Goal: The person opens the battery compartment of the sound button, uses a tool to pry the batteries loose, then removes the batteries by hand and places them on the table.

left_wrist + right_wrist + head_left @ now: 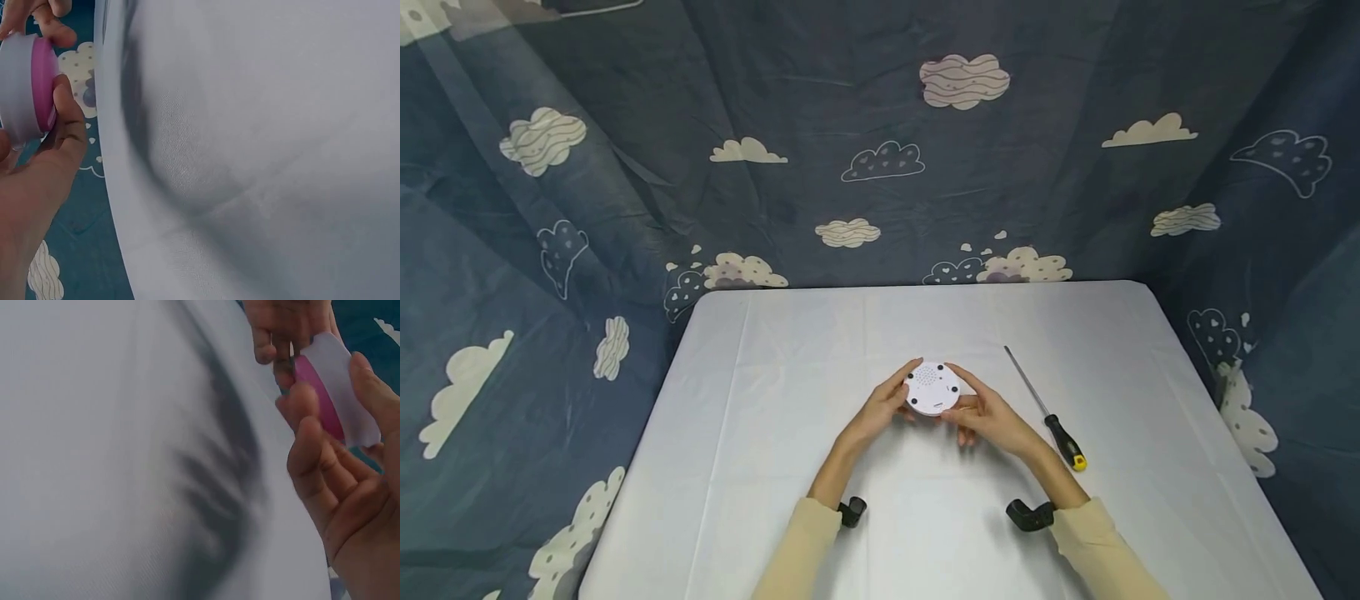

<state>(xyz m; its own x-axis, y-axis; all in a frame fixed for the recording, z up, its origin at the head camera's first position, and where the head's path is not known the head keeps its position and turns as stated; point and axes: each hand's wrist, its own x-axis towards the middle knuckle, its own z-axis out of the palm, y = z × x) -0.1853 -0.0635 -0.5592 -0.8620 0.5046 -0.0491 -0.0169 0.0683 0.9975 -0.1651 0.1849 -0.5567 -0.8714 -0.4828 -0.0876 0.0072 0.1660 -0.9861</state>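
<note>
Both hands hold a round white-and-pink device [933, 396] up over the middle of the table. Its white face, turned toward the head camera, has a patch of small holes, several dark round feet and a small slot. The left wrist view shows the pink side [44, 84] facing away from that white body. My left hand [877, 410] grips the left edge, thumb on the near side. On the right edge, my right hand [994, 419] pinches the rim between forefinger and thumb, its other fingers curled below.
A screwdriver [1063, 440] with a black and yellow handle lies right of the right hand, its tip pointing away. White cloth covers the table [775, 375]. Dark blue curtains [820, 100] with cloud prints hang behind and at both sides.
</note>
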